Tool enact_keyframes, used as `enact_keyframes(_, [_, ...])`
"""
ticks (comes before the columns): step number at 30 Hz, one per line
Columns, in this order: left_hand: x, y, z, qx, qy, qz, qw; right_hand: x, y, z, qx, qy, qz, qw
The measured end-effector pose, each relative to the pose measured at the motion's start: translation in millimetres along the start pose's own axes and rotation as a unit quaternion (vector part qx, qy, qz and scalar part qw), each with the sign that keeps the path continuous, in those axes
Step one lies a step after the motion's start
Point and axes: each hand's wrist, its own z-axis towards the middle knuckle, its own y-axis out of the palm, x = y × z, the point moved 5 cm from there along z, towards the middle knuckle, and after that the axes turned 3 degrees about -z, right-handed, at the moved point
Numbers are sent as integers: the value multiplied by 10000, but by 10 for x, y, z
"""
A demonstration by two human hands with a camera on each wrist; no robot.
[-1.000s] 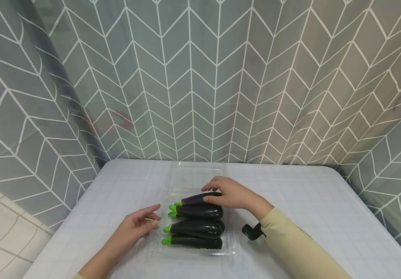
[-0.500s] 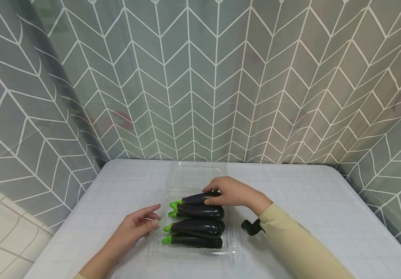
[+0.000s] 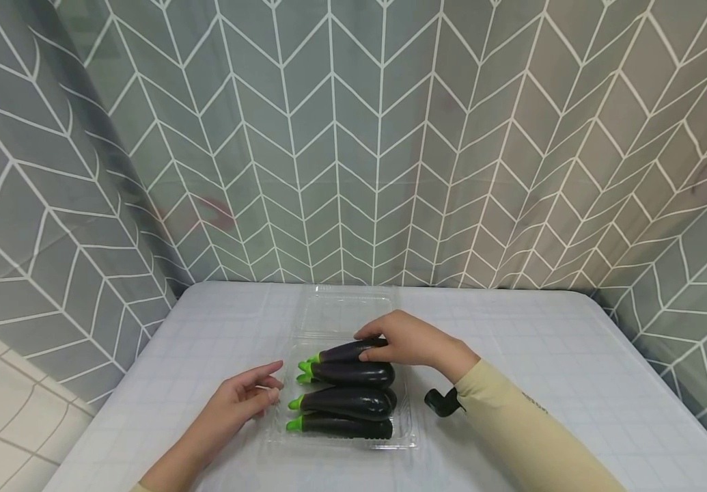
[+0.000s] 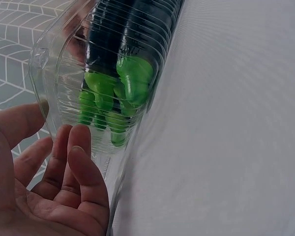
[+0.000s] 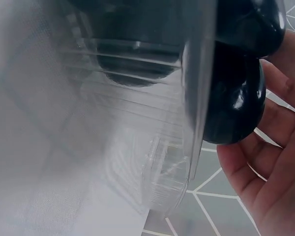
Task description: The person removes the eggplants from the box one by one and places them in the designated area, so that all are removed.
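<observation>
Several dark purple eggplants with bright green stems lie in a clear plastic clamshell container (image 3: 410, 437), stems toward the left. My right hand (image 3: 411, 345) holds the farthest eggplant (image 3: 342, 352) by its thick end, thumb on the near side and fingers on the far side. The right wrist view has that hand (image 5: 280, 162) around the rounded end of an eggplant (image 5: 236, 98). At the container's left side, my left hand (image 3: 245, 395) keeps its fingers loosely bent. Its thumb (image 4: 32, 118) touches the clear rim in the left wrist view, and its fingertips are by the ridged wall.
The container's clear lid (image 3: 347, 311) lies folded back behind it. A black object (image 3: 442, 403) is partly hidden by the right sleeve. White cloth covers the table (image 3: 544, 342). Grey chevron-patterned curtains (image 3: 359, 137) stand behind and at both sides.
My right fingers have come down slightly and drawn in around the far eggplant. The left hand and the other eggplants have hardly moved.
</observation>
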Motion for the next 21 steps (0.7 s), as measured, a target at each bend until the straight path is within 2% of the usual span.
enact_keyframes(10, [9, -1, 1, 26, 26, 69, 10000, -10, -31, 7, 198, -61, 35, 9998])
enact_keyframes(21, [3, -2, -4, 15, -64, -3, 10000, 15, -89, -22, 468, 395, 396, 9973])
